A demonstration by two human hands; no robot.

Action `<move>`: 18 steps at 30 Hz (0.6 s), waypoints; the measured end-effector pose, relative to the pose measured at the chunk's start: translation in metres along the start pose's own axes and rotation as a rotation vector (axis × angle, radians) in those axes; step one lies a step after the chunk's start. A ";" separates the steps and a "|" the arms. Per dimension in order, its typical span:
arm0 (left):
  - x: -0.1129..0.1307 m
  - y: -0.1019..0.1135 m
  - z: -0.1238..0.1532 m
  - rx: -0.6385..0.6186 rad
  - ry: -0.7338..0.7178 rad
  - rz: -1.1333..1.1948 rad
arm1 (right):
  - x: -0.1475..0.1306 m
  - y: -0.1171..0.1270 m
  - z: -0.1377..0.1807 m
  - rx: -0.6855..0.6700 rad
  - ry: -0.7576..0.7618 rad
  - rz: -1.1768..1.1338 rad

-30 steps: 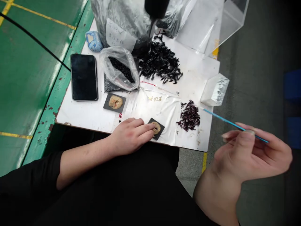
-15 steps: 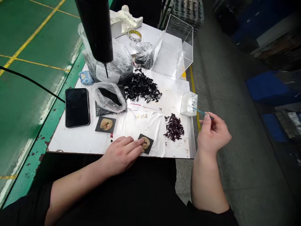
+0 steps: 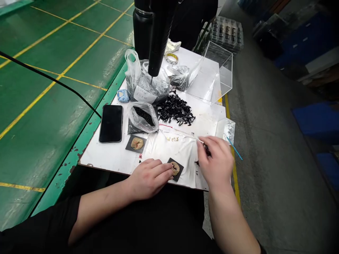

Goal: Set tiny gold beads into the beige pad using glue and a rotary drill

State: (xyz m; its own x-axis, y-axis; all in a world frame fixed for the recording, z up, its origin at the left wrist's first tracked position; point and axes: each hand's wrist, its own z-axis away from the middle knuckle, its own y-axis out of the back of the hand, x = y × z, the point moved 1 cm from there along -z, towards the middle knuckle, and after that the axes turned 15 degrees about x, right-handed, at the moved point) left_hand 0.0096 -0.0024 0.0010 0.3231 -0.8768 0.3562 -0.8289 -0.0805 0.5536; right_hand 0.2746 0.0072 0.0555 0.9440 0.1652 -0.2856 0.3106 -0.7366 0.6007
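Observation:
My left hand [image 3: 149,178] rests at the near edge of the white table [image 3: 111,160], its fingertips pressing a small dark square pad with a tan blob [image 3: 175,168]. My right hand [image 3: 215,162] hovers over a pile of small dark red parts [image 3: 207,151], covering most of it, fingers curled. A thin blue stick [image 3: 235,149] juts out from that hand to the right. A second dark pad with a tan blob [image 3: 136,143] lies further back. A clear bag with tiny gold pieces [image 3: 173,139] lies between them.
A black phone [image 3: 111,123], a heap of black clips [image 3: 174,109], several plastic bags of black parts [image 3: 143,116], a tape roll [image 3: 172,57], a clear acrylic box [image 3: 217,70] and a small clear bag [image 3: 226,128] sit on the table. A black tool [image 3: 156,35] hangs overhead. Green floor lies left.
My right hand moved left from beside the table to above the dark red pile, the blue stick still in it. My left hand stayed on the pad. The view shifted.

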 end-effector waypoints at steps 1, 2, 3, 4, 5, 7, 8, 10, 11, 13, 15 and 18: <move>0.000 0.000 0.000 0.004 0.001 0.006 | -0.001 -0.016 -0.010 -0.129 -0.010 0.030; 0.000 0.001 0.001 0.007 0.003 0.009 | -0.001 -0.033 -0.020 -0.254 -0.021 0.086; 0.000 0.001 0.001 0.009 0.006 0.009 | 0.000 -0.048 -0.029 -0.363 -0.026 0.142; 0.000 0.001 0.001 0.012 0.008 0.008 | 0.001 -0.061 -0.038 -0.419 -0.027 0.169; 0.000 0.002 0.002 0.019 0.009 0.006 | 0.002 -0.072 -0.045 -0.462 -0.024 0.194; 0.000 0.002 0.002 0.037 0.009 0.002 | 0.003 -0.087 -0.056 -0.500 -0.008 0.213; 0.000 0.002 0.002 0.047 0.005 0.000 | 0.003 -0.091 -0.059 -0.520 0.002 0.222; 0.000 0.002 0.001 0.055 -0.001 -0.007 | 0.003 -0.096 -0.064 -0.564 0.025 0.231; 0.000 0.002 0.001 0.052 -0.003 -0.013 | 0.003 -0.097 -0.066 -0.585 0.037 0.230; -0.001 0.002 0.000 0.039 -0.004 -0.024 | 0.004 -0.099 -0.070 -0.626 0.062 0.213; -0.001 0.003 -0.001 0.024 0.000 -0.030 | 0.006 -0.099 -0.073 -0.655 0.082 0.175; -0.001 0.003 -0.001 0.020 0.009 -0.029 | 0.008 -0.094 -0.074 -0.638 0.076 0.096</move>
State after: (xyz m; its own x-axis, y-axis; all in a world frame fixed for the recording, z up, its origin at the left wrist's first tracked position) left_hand 0.0073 -0.0015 0.0034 0.3512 -0.8697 0.3469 -0.8279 -0.1154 0.5488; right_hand 0.2613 0.1265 0.0523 0.9687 0.1815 -0.1692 0.2077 -0.2199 0.9531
